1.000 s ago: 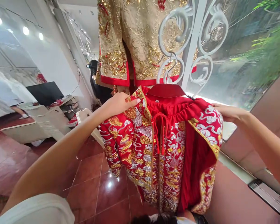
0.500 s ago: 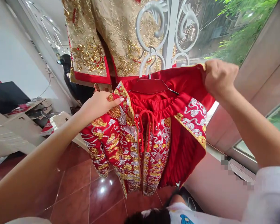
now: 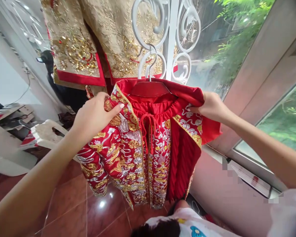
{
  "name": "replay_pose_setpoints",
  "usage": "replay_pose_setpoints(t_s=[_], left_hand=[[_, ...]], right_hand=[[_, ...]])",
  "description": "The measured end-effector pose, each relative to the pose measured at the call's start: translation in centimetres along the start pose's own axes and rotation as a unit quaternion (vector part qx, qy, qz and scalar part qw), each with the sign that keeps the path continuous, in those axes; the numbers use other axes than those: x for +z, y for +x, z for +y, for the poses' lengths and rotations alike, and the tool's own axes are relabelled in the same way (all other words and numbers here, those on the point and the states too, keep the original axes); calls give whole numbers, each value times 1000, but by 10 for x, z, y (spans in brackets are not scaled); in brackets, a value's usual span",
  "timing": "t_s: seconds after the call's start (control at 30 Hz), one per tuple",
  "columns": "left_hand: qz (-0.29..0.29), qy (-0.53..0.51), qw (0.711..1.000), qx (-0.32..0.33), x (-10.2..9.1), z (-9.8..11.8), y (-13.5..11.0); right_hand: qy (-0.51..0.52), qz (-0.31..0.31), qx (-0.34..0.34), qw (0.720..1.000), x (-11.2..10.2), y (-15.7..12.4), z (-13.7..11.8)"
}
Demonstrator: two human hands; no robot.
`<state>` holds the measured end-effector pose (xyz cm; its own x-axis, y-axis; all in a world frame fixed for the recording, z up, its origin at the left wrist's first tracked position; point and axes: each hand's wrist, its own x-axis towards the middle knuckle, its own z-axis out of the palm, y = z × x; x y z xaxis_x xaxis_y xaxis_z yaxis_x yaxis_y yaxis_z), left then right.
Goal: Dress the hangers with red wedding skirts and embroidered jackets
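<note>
A red jacket (image 3: 113,154) with gold and silver embroidery hangs on a dark red hanger (image 3: 149,89) with a metal hook. Under it, on the same hanger, is a matching red skirt (image 3: 160,158) with a gathered waist and a tied red cord (image 3: 150,122). My left hand (image 3: 95,113) grips the jacket's left shoulder beside the gold-edged collar, thumb on top. On the other side, my right hand (image 3: 210,107) is closed on the jacket's right shoulder, fingers folded over the fabric. The jacket's right front panel stands away from the skirt, showing plain red lining.
White scrollwork metal (image 3: 170,42) stands behind the hanger, beside a window. A beige, gold-sequined garment (image 3: 128,39) with red trim hangs at the back. White furniture (image 3: 10,138) is at the left, over a red tiled floor (image 3: 69,197).
My right hand has come down and inward, lowering the raised jacket shoulder onto the hanger's end. My left hand keeps its hold. The view has shifted slightly to the right.
</note>
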<state>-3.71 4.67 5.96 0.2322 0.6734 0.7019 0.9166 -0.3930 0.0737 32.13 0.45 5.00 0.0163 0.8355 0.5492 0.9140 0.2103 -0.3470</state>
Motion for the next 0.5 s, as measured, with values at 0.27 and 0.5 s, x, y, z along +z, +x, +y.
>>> replay_pose_setpoints(t_s=[0.27,0.5], left_hand=[[74,52,894,439,66,147,-13],[8,-14,914,406,121,184,13]], right_hand=[[216,-21,-11,976,3,7,9],[202,14,77,976,10,-28,65]])
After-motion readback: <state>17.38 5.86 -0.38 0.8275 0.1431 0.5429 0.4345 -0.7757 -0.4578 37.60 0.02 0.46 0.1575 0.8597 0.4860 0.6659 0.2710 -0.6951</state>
